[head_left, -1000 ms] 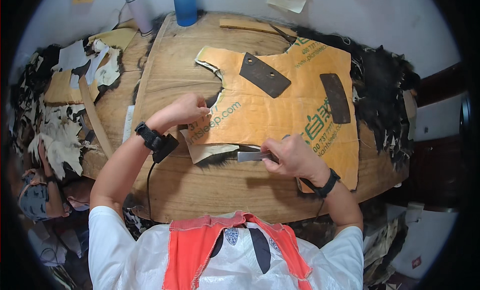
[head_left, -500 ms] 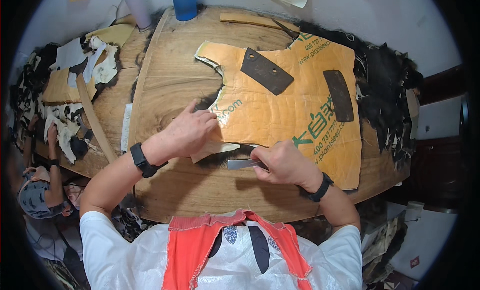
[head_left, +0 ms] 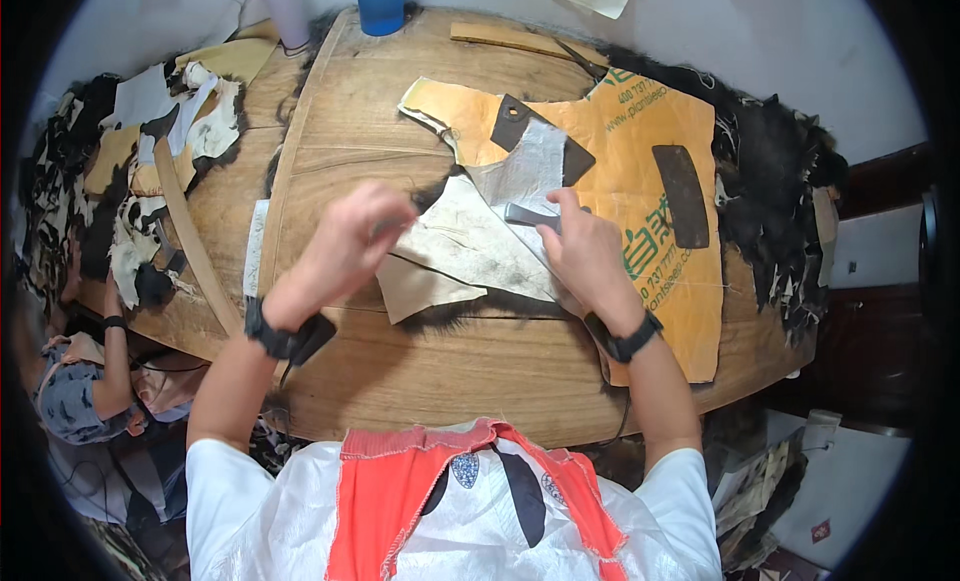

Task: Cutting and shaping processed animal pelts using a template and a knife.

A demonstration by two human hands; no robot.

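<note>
My right hand (head_left: 588,251) grips a flat metal blade (head_left: 530,217), its end pointing left over the hide. My left hand (head_left: 358,233) hovers left of the hide, fingers curled and smeared by motion; whether it holds anything cannot be made out. Under the hands lies a cream hide (head_left: 470,239) with black fur showing at its edges. A body-shaped orange pattern sheet (head_left: 610,171) has its lower left part folded back, baring a silver-grey underside (head_left: 530,171). This fold partly covers one dark metal weight (head_left: 510,124); another dark weight (head_left: 681,196) rests on the sheet's right side.
Black fur (head_left: 765,191) piles along the right edge of the wooden table (head_left: 400,371). Hide scraps (head_left: 215,126) and a long wooden strip (head_left: 185,221) lie left. Blue (head_left: 380,6) and lilac (head_left: 285,16) bottles stand at the back. Another person's arm (head_left: 115,361) is at lower left.
The sheet's lower left part has been folded up and right, uncovering the cream hide. My left hand has lifted off the sheet; my right hand has moved up with the blade.
</note>
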